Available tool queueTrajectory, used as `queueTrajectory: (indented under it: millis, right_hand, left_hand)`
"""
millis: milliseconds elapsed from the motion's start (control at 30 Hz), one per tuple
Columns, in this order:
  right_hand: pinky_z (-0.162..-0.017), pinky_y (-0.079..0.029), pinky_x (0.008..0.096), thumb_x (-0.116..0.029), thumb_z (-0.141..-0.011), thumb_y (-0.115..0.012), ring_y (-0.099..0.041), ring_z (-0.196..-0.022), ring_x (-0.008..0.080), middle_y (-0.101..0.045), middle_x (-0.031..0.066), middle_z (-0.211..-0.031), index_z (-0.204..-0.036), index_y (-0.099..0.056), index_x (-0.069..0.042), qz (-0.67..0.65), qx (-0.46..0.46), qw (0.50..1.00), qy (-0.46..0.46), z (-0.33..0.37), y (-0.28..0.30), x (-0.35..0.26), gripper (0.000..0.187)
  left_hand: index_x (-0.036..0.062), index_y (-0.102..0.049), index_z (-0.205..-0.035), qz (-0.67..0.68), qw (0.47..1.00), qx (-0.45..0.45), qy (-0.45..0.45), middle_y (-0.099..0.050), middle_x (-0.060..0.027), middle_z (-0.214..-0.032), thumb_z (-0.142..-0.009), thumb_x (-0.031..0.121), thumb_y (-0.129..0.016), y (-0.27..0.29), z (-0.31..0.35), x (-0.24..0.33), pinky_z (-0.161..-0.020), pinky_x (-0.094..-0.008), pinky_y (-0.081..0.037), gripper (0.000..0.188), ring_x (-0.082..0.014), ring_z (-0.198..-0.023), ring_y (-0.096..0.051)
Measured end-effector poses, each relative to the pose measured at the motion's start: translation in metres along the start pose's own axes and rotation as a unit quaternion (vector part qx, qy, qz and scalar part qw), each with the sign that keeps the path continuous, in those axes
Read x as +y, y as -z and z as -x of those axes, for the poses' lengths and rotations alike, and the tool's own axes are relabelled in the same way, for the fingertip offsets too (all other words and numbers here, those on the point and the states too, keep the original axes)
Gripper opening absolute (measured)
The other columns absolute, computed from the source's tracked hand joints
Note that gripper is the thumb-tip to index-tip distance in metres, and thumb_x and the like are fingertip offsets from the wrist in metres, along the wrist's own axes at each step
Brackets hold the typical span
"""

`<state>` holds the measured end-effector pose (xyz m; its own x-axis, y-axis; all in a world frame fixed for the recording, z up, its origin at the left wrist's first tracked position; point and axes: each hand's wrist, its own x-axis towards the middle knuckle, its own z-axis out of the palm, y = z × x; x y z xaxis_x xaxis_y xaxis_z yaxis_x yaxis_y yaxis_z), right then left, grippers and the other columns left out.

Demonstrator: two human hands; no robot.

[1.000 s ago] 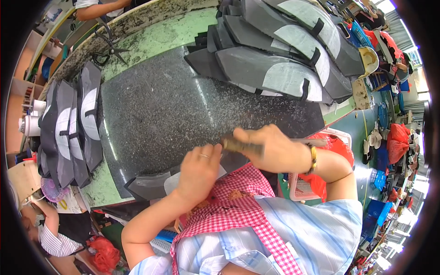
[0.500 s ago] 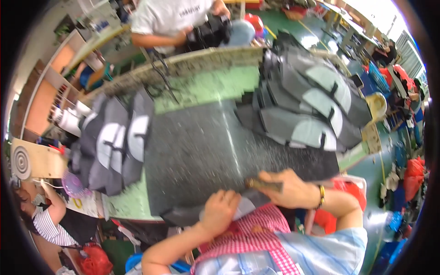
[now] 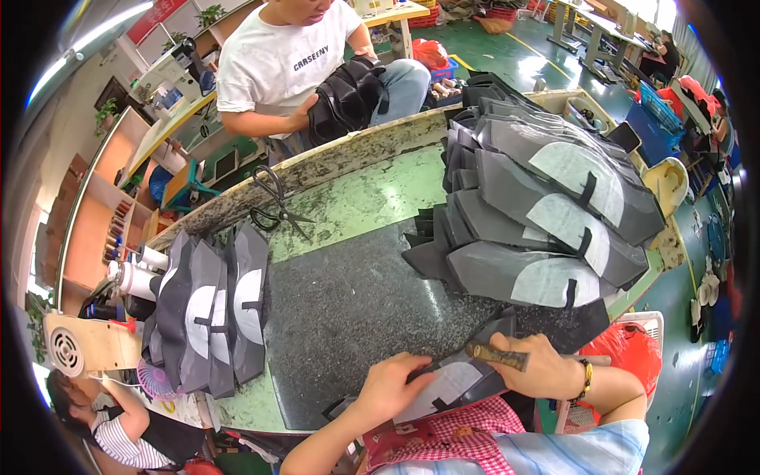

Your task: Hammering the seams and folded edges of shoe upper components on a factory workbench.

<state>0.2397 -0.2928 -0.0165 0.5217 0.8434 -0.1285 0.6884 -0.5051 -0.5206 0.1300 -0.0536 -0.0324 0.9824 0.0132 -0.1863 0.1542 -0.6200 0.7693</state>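
Observation:
At the near edge of the table lies a dark grey sheet piece [image 3: 453,383] with a pale rounded patch and a small black slit, shaped like a shoe upper. My left hand [image 3: 393,388] holds it down, thumb and bent fingers pressed on its left part. My right hand [image 3: 541,366] is closed around a worn brown rod-shaped tool [image 3: 497,356], its blunt end over the piece's right side. A tan stick-like part shows behind that wrist. Under the piece is a black mat [image 3: 356,309]. Fingers and apron hide parts of the piece.
Similar grey pieces stand in a large stack [image 3: 546,214] on the right and a smaller stack [image 3: 207,317] on the left. Black scissors [image 3: 279,204] lie near the far rim. Across the table a person [image 3: 285,71] holds black parts; another person [image 3: 119,419] sits left.
The view has shifted, so the table sits lower and shows more sharply. My left thumb has moved apart from the fingers on the grey piece. The tool remains in my right hand.

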Motion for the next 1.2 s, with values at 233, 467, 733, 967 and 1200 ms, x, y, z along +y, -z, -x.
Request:
queueTrajectory:
  millis: [233,467,733,967,1200]
  right_hand:
    - [-0.05,-0.05,0.043,-0.007,-0.077,-0.065,-0.065,-0.061,0.0343,-0.06,0.0155,-0.073,-0.1,-0.045,-0.001,-0.043,0.018,0.999,-0.002,0.001,0.004,-0.005,0.031]
    - [-0.048,-0.05,0.0405,-0.003,-0.077,-0.065,-0.063,-0.057,0.0316,-0.058,0.0137,-0.071,-0.098,-0.05,-0.001,-0.041,0.054,0.998,0.008,0.006,0.0,-0.008,0.025]
    - [-0.05,-0.048,0.0395,-0.008,-0.09,-0.06,-0.062,-0.062,0.0322,-0.059,0.011,-0.087,-0.112,-0.063,-0.009,-0.005,0.055,0.996,0.073,-0.02,0.035,-0.009,0.023]
    - [-0.048,-0.046,0.037,0.0,-0.09,-0.061,-0.059,-0.056,0.0326,-0.055,0.0137,-0.079,-0.111,-0.059,-0.004,0.02,0.036,0.993,0.107,-0.026,0.005,-0.014,0.022]
    - [-0.051,-0.049,0.034,-0.005,-0.086,-0.06,-0.06,-0.062,0.0276,-0.055,0.0094,-0.087,-0.124,-0.058,-0.008,0.083,0.001,0.991,0.105,-0.029,-0.002,-0.028,0.038]
  left_hand:
    - [0.0058,-0.07,-0.103,-0.127,0.983,0.106,-0.078,-0.066,-0.0081,-0.091,-0.082,0.016,-0.073,-0.016,0.015,0.004,-0.068,-0.0363,-0.053,0.024,-0.0264,-0.08,-0.064]
    - [0.0048,-0.069,-0.107,-0.23,0.95,0.154,-0.143,-0.063,-0.0058,-0.093,-0.081,0.015,-0.073,-0.036,0.027,0.0,-0.066,-0.0321,-0.052,0.028,-0.0228,-0.077,-0.062]
    - [-0.0001,-0.064,-0.114,-0.367,0.898,0.145,-0.194,-0.062,-0.0082,-0.099,-0.075,0.015,-0.062,-0.036,0.032,-0.003,-0.061,-0.0288,-0.053,0.042,-0.0212,-0.082,-0.06]
    - [-0.0061,-0.067,-0.11,-0.38,0.877,0.172,-0.237,-0.06,-0.0108,-0.096,-0.073,0.01,-0.062,-0.045,0.027,-0.013,-0.065,-0.026,-0.051,0.041,-0.0194,-0.079,-0.057]
    - [-0.0044,-0.068,-0.105,-0.393,0.871,0.17,-0.241,-0.06,-0.0097,-0.094,-0.074,0.011,-0.063,-0.045,0.033,-0.012,-0.065,-0.0264,-0.051,0.035,-0.0195,-0.079,-0.057]
